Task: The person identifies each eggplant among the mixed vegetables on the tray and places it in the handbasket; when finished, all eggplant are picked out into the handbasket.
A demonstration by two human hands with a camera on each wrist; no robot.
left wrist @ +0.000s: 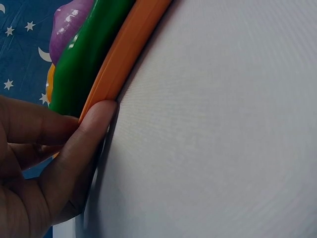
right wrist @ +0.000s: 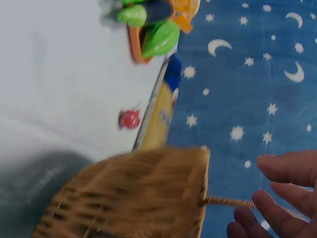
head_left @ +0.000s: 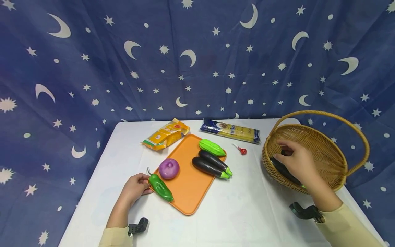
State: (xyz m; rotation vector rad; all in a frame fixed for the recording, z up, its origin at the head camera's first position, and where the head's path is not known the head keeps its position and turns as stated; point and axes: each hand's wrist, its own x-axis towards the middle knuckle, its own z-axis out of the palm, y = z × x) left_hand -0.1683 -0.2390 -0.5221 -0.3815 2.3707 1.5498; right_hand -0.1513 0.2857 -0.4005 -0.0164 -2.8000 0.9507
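My left hand (head_left: 135, 188) pinches the left edge of an orange tray (head_left: 189, 192) between thumb and fingers. On the tray lie a green pepper (head_left: 161, 188) beside that hand, a purple onion (head_left: 168, 168), two eggplants (head_left: 207, 166) and a green bumpy gourd (head_left: 212, 147). My right hand (head_left: 297, 160) is over a wicker basket (head_left: 330, 161), its fingers apart with nothing between them in the right wrist view. Beneath it, a dark eggplant (head_left: 285, 172) lies in the basket, partly hidden by the hand; another dark patch shows between the fingers.
A yellow packet (head_left: 166, 134) lies behind the tray. At the back is a blue-and-yellow pasta pack (head_left: 231, 131), with a red lollipop (head_left: 242, 151) in front of it. The basket's tall handle (head_left: 348, 125) arches above its right side. A starry blue cloth (head_left: 197, 85) hangs behind the table.
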